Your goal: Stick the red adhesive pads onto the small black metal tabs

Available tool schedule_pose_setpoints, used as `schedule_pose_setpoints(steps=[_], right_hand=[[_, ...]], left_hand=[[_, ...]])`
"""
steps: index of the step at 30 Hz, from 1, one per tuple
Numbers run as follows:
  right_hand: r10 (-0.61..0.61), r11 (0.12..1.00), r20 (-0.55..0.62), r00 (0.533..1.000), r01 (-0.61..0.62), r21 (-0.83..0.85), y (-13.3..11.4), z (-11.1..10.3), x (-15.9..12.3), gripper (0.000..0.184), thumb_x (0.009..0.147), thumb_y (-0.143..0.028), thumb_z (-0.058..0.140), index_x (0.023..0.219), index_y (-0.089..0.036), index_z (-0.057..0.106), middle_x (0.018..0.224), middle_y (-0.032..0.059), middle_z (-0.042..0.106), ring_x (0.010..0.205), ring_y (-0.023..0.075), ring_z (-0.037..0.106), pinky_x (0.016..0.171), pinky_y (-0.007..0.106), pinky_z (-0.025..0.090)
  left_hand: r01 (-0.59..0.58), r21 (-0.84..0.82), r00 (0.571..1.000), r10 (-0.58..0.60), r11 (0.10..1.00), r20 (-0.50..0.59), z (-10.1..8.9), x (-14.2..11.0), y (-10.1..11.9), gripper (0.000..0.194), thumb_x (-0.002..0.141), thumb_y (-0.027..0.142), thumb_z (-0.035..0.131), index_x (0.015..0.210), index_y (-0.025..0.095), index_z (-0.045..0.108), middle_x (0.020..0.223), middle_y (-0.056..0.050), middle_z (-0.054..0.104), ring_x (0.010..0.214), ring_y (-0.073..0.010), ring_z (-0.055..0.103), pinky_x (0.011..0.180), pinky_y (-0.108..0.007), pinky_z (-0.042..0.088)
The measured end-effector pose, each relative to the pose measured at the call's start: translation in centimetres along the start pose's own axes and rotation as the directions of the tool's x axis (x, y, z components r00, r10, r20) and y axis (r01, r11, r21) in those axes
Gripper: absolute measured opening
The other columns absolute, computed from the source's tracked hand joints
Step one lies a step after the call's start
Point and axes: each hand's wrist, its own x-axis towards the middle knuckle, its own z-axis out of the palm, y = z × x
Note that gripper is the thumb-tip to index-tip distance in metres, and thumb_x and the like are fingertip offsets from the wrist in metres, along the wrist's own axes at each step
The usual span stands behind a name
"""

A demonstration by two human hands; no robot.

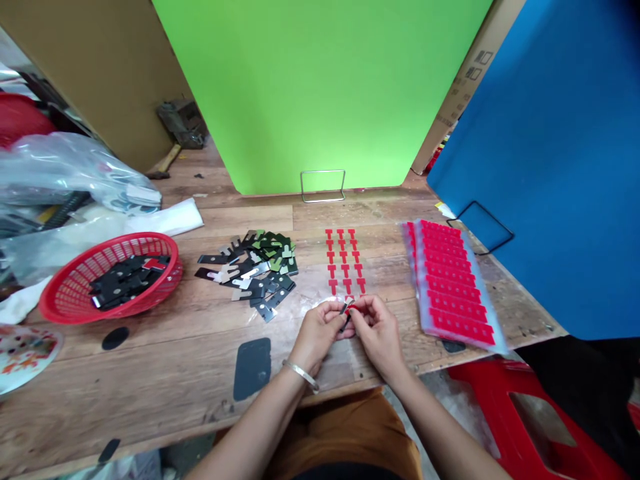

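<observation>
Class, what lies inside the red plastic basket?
Inside the basket, dark flat pieces lie heaped, with a red T-shaped piece showing on top. Whatever the heap covers cannot be seen.

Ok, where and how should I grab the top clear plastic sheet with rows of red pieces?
I'd pinch the sheet by its near right corner, coming from the right: it lies flat, and a bare clear margin shows there beyond the red pieces.

Single head-worn camera, looking forward and steeply down over near edge of wooden table [200, 373]; no second view sharing it.
</observation>
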Motion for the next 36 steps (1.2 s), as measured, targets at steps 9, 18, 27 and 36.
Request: schedule_pose_setpoints(steps=[9, 18, 27, 36], right_hand=[[-0.235, 0.943, -0.056, 0.97, 0.213, -0.255, -1.2, -0.9, 0.0, 0.009, 0.083, -0.023, 0.051, 0.08, -0.018, 0.058, 0.1, 0.0079, 0.052, 0.086, 0.0174, 0.055, 0.07, 0.027, 0.046], [-0.176, 0.967, -0.056, 0.983, 0.162, -0.198, -1.7, -0.7, 0.3, 0.008, 0.083, -0.025, 0.052, 0.08, -0.019, 0.056, 0.088, 0.005, 0.055, 0.073, 0.0157, 0.054, 0.059, 0.024, 0.043], [-0.16, 0.97, -0.061, 0.985, 0.145, -0.194, -1.6, -0.6, 0.5, 0.008, 0.081, -0.025, 0.054, 0.075, -0.019, 0.056, 0.079, 0.0025, 0.055, 0.071, 0.0157, 0.052, 0.061, 0.024, 0.041], [-0.111, 0.986, -0.117, 0.987, 0.094, -0.14, -1.7, -1.1, 0.0, 0.024, 0.076, -0.029, 0.062, 0.097, -0.021, 0.055, 0.084, 0.0031, 0.055, 0.066, 0.0151, 0.052, 0.058, 0.025, 0.043]], left_hand=[[-0.034, 0.04, 0.997, 0.037, 0.999, -0.07, 1.1, -1.5, 0.6, 0.027, 0.067, 0.026, 0.07, 0.086, 0.011, 0.058, 0.074, -0.007, 0.069, 0.066, -0.0157, 0.066, 0.065, -0.025, 0.053], [-0.045, 0.055, 0.998, 0.048, 0.997, -0.048, 1.4, -2.1, 1.0, 0.03, 0.067, 0.03, 0.07, 0.087, 0.012, 0.059, 0.074, -0.006, 0.069, 0.067, -0.0167, 0.066, 0.065, -0.026, 0.053], [-0.06, 0.072, 0.997, 0.063, 0.996, -0.038, 1.3, -2.4, 1.0, 0.027, 0.069, 0.029, 0.068, 0.088, 0.012, 0.059, 0.075, -0.006, 0.069, 0.067, -0.0163, 0.066, 0.065, -0.026, 0.052], [-0.073, 0.106, 0.997, 0.073, 0.992, 0.003, 1.2, -2.7, 1.3, 0.027, 0.068, 0.03, 0.07, 0.087, 0.012, 0.062, 0.073, -0.007, 0.068, 0.062, -0.0142, 0.063, 0.062, -0.024, 0.05]])
